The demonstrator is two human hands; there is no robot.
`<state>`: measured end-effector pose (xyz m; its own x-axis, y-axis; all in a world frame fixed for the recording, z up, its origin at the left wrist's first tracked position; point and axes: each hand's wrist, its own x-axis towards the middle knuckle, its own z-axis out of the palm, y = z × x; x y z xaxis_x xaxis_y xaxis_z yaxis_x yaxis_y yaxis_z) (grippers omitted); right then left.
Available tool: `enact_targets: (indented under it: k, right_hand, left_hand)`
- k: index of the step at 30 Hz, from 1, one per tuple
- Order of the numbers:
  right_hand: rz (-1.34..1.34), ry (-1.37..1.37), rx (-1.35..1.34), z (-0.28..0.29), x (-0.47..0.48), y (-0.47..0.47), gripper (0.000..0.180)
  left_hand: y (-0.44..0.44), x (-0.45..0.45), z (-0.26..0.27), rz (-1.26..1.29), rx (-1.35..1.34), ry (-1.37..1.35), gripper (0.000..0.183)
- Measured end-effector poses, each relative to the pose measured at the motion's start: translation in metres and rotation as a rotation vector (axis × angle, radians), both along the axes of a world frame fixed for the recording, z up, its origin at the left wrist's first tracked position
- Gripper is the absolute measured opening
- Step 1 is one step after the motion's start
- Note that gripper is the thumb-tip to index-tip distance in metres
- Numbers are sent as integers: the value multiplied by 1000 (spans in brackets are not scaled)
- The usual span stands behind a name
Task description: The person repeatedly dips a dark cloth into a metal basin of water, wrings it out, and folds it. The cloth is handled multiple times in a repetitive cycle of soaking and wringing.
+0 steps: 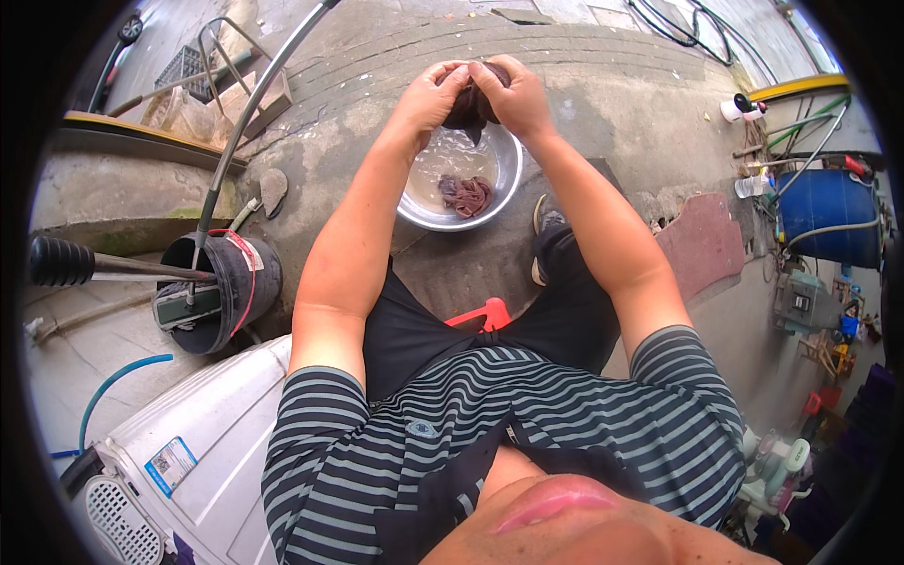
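My left hand (434,99) and my right hand (519,99) are close together over the far side of a round metal basin (518,166). Between them they hold a bunched dark brown cloth (466,113), thumbs on top, with a pointed end hanging down. Cloudy water (431,169) with ripples stands in the basin. Lower in the basin lies a crumpled reddish-brown cloth (470,196), partly in the water. The fingertips behind the dark cloth are hidden.
A black bucket (265,282) holding a flat mop head stands at the left, its pole rising past the basin. A white appliance (212,424) is at the lower left. At the right lie a reddish board (703,244) and a blue barrel (826,212). A red plastic seat (494,314) shows between the legs.
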<state>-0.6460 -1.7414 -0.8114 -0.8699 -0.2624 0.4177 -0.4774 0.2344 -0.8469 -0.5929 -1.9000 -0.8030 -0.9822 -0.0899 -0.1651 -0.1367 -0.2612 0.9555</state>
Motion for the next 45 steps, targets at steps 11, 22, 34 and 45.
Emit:
enact_targets:
  k: [11, 22, 34, 45]
  right_hand:
    - [112, 178, 722, -1, -5, 25, 48]
    - [88, 17, 459, -15, -18, 23, 69]
    - [448, -515, 265, -20, -34, 28, 38]
    - [352, -410, 163, -6, -34, 32, 38]
  left_hand:
    - [-19, -6, -13, -20, -938, 327, 36]
    - [-27, 0, 2, -204, -953, 339, 55]
    - [-33, -6, 5, -171, -625, 218, 62]
    - [-38, -1, 18, -52, -806, 266, 51]
